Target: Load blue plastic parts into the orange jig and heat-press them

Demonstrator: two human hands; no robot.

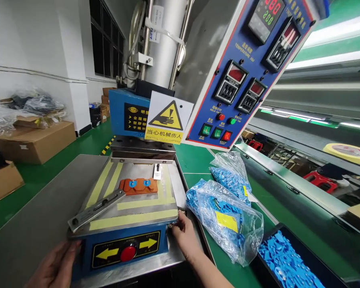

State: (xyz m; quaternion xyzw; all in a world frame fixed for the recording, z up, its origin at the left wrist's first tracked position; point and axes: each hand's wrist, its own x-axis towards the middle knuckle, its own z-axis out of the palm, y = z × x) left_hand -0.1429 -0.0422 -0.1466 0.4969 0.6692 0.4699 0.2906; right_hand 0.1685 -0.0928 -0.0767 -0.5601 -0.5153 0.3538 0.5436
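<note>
My left hand (57, 266) is at the left side of the machine's blue base (87, 256), its fingers stretched out against that side. At the right side, my right hand (186, 236) has its thumb and fingers curved and apart beside small metal fittings (169, 226); the contact is partly hidden. On the taped metal plate (108, 206) sits an orange-brown fixture (142, 191) holding two small blue parts (133, 183). A grey metal bar (97, 210) lies slantwise to its left. Between my hands, the front of the base carries a red button (128, 253).
Above the plate hangs the press head (142, 154), with a warning sign (168, 118). A control panel (228, 92) leans at upper right. Plastic bags of blue parts (228, 216) lie right of the base, near a black bin (306, 244) of blue pieces.
</note>
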